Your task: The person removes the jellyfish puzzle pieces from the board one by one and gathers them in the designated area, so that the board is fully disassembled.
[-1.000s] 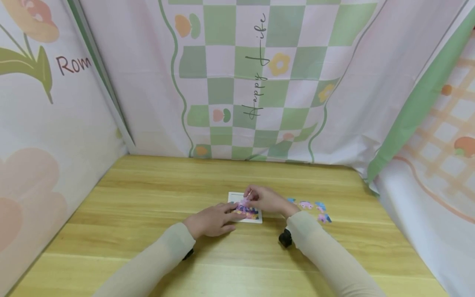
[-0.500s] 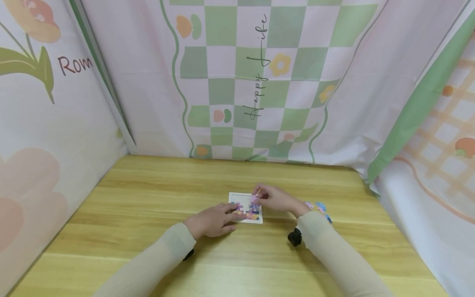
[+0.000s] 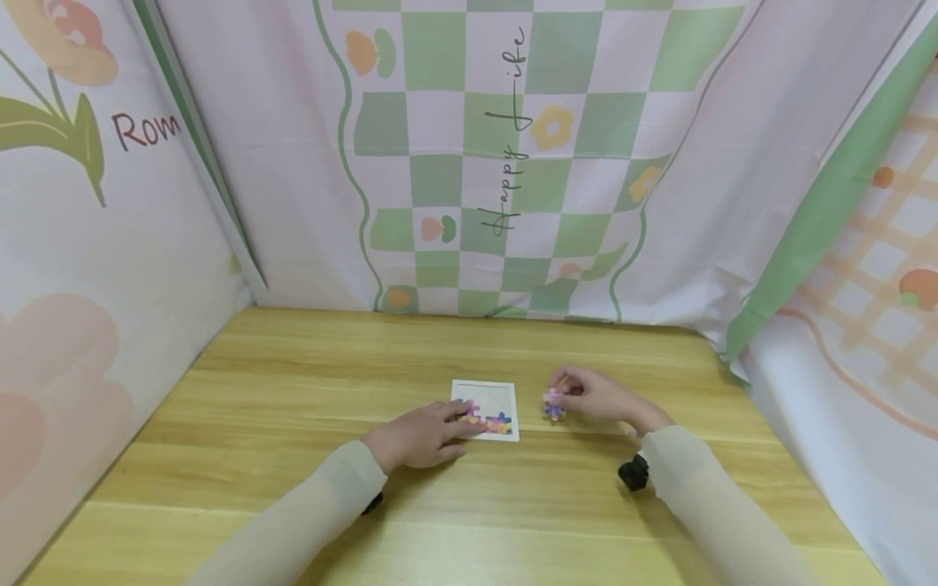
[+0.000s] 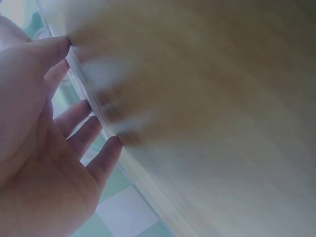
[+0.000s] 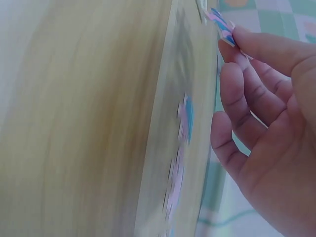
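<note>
A white puzzle frame (image 3: 485, 384) lies flat on the table, with several colourful pieces along its near and left sides. My left hand (image 3: 418, 434) rests on the frame's near left part with its fingers stretched out; in the left wrist view the left hand (image 4: 54, 133) touches the surface with its fingertips. To the right of the frame, my right hand (image 3: 604, 399) pinches a pink and purple puzzle piece (image 3: 553, 404) between thumb and index finger. In the right wrist view that puzzle piece (image 5: 222, 25) is held above the table.
Loose puzzle pieces (image 5: 186, 118) lie on the wooden table (image 3: 293, 366) below the right hand, mostly hidden by the arm in the head view. A checked green and white curtain (image 3: 491, 163) hangs behind the table's far edge.
My right hand has moved right, off the puzzle frame, carrying the pinched puzzle piece with it. More of the frame's inside now shows. The left hand has stayed in place.
</note>
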A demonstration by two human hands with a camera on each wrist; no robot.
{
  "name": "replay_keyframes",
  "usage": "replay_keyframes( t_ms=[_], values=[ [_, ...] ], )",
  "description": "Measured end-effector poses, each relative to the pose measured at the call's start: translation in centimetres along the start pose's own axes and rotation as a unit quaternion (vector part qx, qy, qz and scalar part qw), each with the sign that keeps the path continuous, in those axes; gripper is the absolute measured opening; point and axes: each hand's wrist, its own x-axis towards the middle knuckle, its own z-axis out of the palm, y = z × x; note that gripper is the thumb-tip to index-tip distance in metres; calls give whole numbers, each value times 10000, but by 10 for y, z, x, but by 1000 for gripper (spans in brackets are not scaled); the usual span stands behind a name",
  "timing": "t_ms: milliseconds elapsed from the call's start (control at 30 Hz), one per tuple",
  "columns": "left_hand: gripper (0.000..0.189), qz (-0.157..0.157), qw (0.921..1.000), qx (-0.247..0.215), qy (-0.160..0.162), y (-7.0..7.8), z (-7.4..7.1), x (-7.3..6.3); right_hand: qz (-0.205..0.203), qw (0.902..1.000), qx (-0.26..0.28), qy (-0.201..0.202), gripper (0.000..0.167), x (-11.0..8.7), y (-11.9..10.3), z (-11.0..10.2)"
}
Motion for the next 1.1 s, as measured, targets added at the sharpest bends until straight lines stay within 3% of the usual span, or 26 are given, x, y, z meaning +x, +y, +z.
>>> replay_keyframes(
  t_ms=[533, 1100],
  values=[
    [49, -69, 9999, -38, -66, 0, 0, 0, 447, 9989, 153, -19, 28, -56, 29, -35],
    [50, -117, 9999, -100, -75, 0, 2, 1, 556, 9984, 16, 25, 21, -65, 44, -36]
  ],
)
